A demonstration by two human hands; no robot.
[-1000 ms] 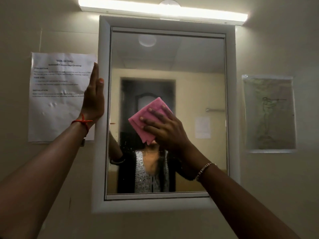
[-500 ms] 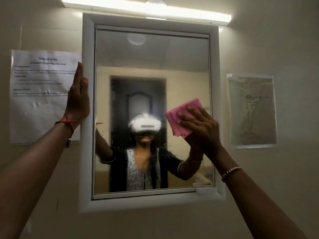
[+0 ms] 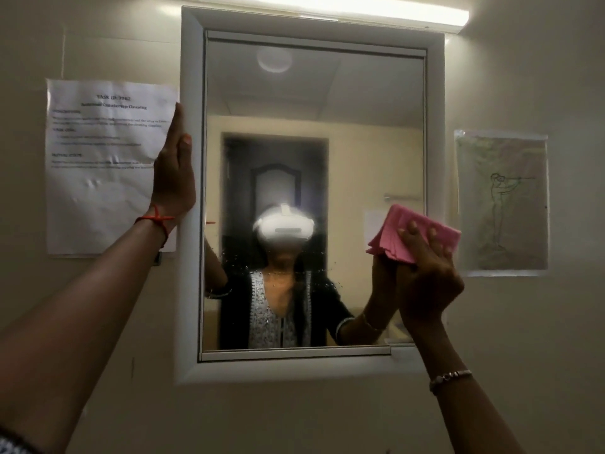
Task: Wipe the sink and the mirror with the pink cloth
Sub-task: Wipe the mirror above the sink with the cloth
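Observation:
A white-framed mirror (image 3: 314, 93) hangs on the wall in front of me. My right hand (image 3: 425, 273) presses the folded pink cloth (image 3: 406, 229) flat against the glass at its right edge, about mid-height, overlapping the frame. My left hand (image 3: 173, 178) lies flat with fingers together along the outer left side of the frame and holds nothing. Small water droplets speckle the lower middle of the glass. The sink is out of view.
A printed paper sheet (image 3: 101, 165) is stuck to the wall left of the mirror. A sleeved line drawing (image 3: 501, 204) hangs to the right. A bright tube light (image 3: 343, 8) runs above the frame.
My right hand has swept the pink cloth from the middle of the glass to its right edge. My left hand has stayed on the left side of the frame.

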